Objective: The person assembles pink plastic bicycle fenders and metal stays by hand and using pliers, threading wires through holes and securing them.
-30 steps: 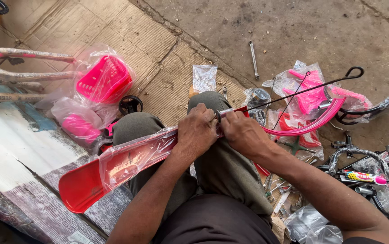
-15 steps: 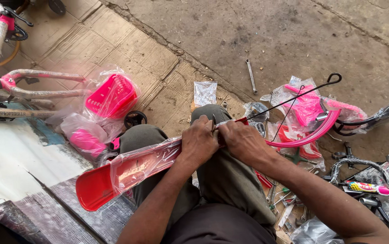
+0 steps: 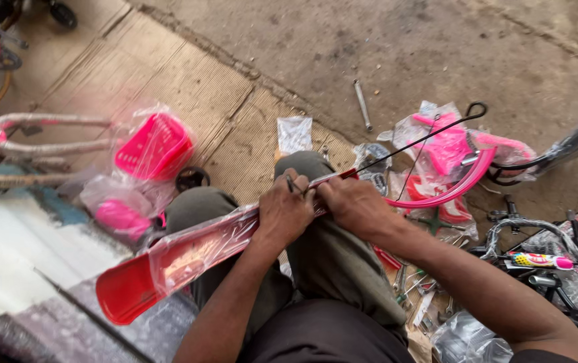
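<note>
A long red mudguard (image 3: 168, 265) in clear plastic wrap lies across my knees, its wide end low at the left. My left hand (image 3: 283, 214) grips it near its narrow end. My right hand (image 3: 351, 205) holds the same end just to the right, fingers pinching where thin black wire stays (image 3: 430, 138) run up and right to a loop. Both hands touch above my grey trousers.
A pink basket (image 3: 153, 144) and pink seat (image 3: 119, 216) in plastic bags lie left, by a pink bicycle frame (image 3: 40, 124). Pink mudguards and bagged parts (image 3: 450, 161) lie right, with black handlebar parts (image 3: 538, 232). A small plastic bag (image 3: 294, 133) and a metal rod (image 3: 361, 104) lie ahead on the ground.
The view has shifted slightly. My hands stay together on the narrow end of the red mudguard, which has barely moved.
</note>
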